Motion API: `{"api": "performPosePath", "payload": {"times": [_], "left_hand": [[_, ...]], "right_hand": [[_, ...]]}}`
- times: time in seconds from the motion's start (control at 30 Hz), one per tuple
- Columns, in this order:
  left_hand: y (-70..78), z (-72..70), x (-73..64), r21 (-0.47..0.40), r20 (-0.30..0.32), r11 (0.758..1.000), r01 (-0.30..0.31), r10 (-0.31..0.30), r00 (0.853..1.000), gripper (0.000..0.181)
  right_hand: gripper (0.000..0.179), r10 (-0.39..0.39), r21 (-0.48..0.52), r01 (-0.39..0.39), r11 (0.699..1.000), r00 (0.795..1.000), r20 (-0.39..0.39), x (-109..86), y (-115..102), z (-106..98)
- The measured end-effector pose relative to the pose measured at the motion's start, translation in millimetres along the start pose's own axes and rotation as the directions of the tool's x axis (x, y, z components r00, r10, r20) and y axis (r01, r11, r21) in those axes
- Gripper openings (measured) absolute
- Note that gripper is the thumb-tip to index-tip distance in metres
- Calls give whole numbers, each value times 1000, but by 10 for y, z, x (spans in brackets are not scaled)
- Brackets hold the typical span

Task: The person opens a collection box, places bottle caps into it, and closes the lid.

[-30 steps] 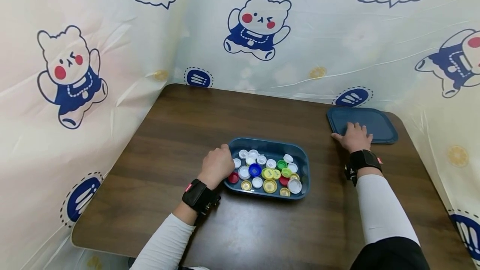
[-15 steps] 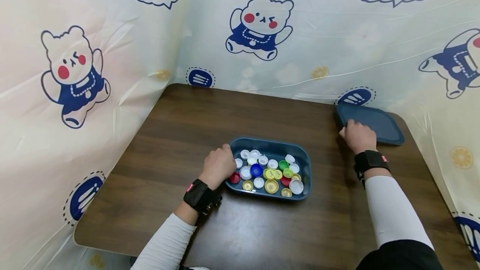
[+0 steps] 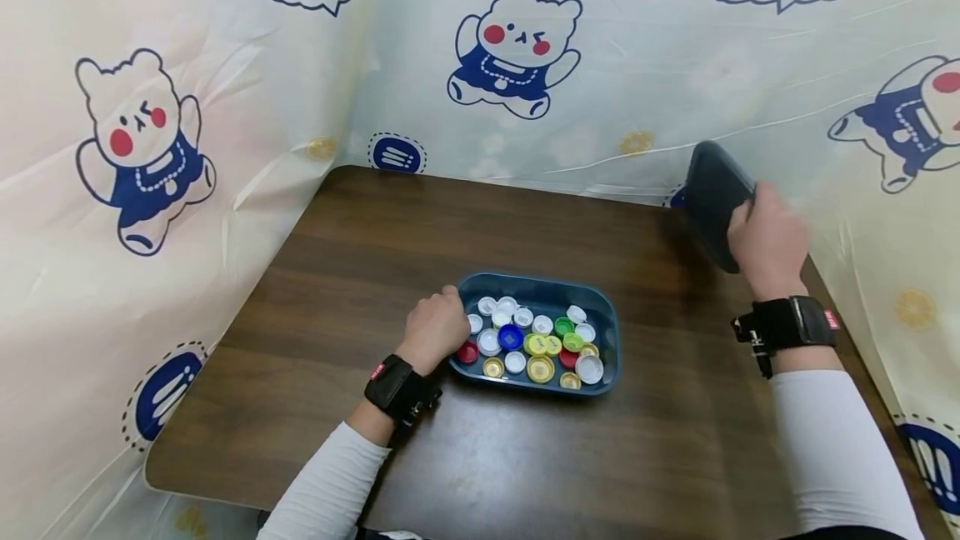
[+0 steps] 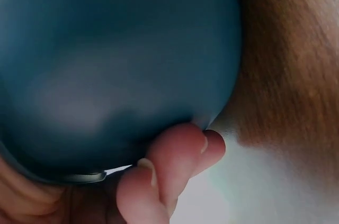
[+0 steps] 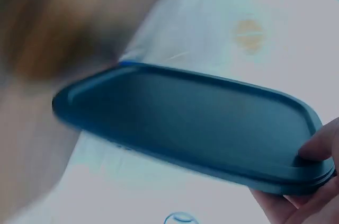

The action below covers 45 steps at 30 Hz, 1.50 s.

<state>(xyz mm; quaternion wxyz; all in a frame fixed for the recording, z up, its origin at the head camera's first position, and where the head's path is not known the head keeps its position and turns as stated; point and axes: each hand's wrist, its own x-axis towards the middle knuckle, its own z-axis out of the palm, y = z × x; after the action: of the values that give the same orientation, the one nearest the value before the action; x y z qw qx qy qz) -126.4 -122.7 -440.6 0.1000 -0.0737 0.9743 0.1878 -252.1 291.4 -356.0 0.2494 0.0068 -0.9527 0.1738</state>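
A dark blue rectangular box (image 3: 540, 280) stands on the table, holding several bottle caps (image 3: 540, 368) in white, yellow, green, red and blue. My left hand (image 3: 433, 330) grips the box's left end; in the left wrist view, its curled fingers (image 4: 177, 155) press against the outer wall beneath the rim. Over the table's far right corner, my right hand (image 3: 771, 240) holds a matching blue lid (image 3: 716, 198), raised and tilted steeply. The right wrist view shows the thumb on the inner face of the lid (image 5: 201, 118) near one end, with the other fingers behind it.
The brown wooden table (image 3: 360, 273) has rounded corners. A pale curtain (image 3: 637, 40) printed with cartoon bears surrounds it at the back and on both sides, close behind the raised lid.
My right hand has gone from lying over the lid to gripping its edge, then lifted it off the table and tipped it up. My left hand and the box stay put.
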Motion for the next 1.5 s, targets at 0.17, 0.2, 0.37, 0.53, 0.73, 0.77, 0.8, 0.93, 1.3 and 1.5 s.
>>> {"api": "performPosePath", "payload": {"times": [0.17,0.2,0.37,0.53,0.73,0.77,0.8,0.93,1.3,1.5], "left_hand": [[-31,-15,-1,-18,-5,1000,-10,9,1000,33],[-36,-18,1,-20,-1,1000,-11,11,1000,34],[-49,-23,12,-31,35,999,-13,14,999,40],[-41,-29,6,-50,64,999,-4,7,998,45],[-76,-72,6,-71,92,996,-52,59,994,43],[-86,-88,7,-73,95,995,-69,76,993,43],[-100,-109,11,-71,103,994,-83,90,991,43],[-149,-270,34,-137,123,983,-121,139,983,55],[50,-723,-32,-716,-100,650,-256,267,958,71],[133,-784,-93,-768,-118,592,-245,244,962,65]], "right_hand": [[27,110,248,-82,965,989,-100,-64,-254,-239],[24,140,285,-108,952,986,-94,-88,-294,-280],[22,304,569,-303,765,948,96,-283,-462,-451],[35,330,858,-441,262,877,350,-574,-654,-531],[40,143,904,-420,-80,893,427,-874,-838,-480],[45,120,895,-436,-91,888,445,-907,-863,-479],[49,97,887,-454,-89,882,461,-938,-889,-477],[59,59,856,-516,-30,854,517,-1054,-998,-474],[76,-102,845,-534,-10,842,530,-1366,-1217,-298],[65,-62,799,-510,318,830,554,-1421,-1231,-259]]}}
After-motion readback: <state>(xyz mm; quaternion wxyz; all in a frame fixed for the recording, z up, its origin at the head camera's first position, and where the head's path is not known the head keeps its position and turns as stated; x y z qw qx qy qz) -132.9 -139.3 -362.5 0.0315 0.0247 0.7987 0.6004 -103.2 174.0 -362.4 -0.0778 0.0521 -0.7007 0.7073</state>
